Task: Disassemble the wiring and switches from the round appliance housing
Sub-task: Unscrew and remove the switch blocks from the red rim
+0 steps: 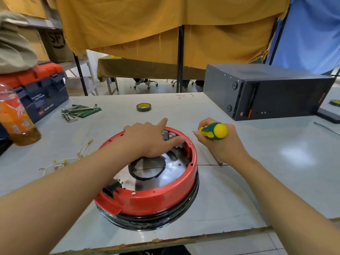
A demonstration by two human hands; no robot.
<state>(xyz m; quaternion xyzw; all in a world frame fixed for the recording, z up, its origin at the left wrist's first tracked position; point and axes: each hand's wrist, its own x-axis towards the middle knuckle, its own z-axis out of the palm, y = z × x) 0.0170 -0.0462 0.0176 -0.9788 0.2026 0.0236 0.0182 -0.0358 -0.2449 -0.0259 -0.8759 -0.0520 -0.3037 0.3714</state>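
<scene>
Red housing [150, 199]: round plastic shell on a black ring base, lying open side up at the near middle of the grey table [266, 181], shiny metal floor showing inside.
Switches [170, 135]: dark blocks seated against the inner wall at about 1 o'clock of the shell.
Left hand [149, 139]: reaches over the far rim, forefinger stretched out past the edge, thumb laid toward the switch blocks; the other fingers are curled down inside, and whether they grip anything cannot be told.
Right hand [219, 142]: just outside the shell at 2 o'clock, fingers wrapped around the screwdriver [214, 133], a green and yellow handle with the butt toward the camera and the tip toward the rim.
Loose wires [68, 159]: white leads with brass terminals, on the table at 9 o'clock of the shell.
Tape roll [143, 107]: at 12 o'clock, well apart.
Computer case [266, 94]: black, far right.
Bottle [15, 116]: orange, far left.
</scene>
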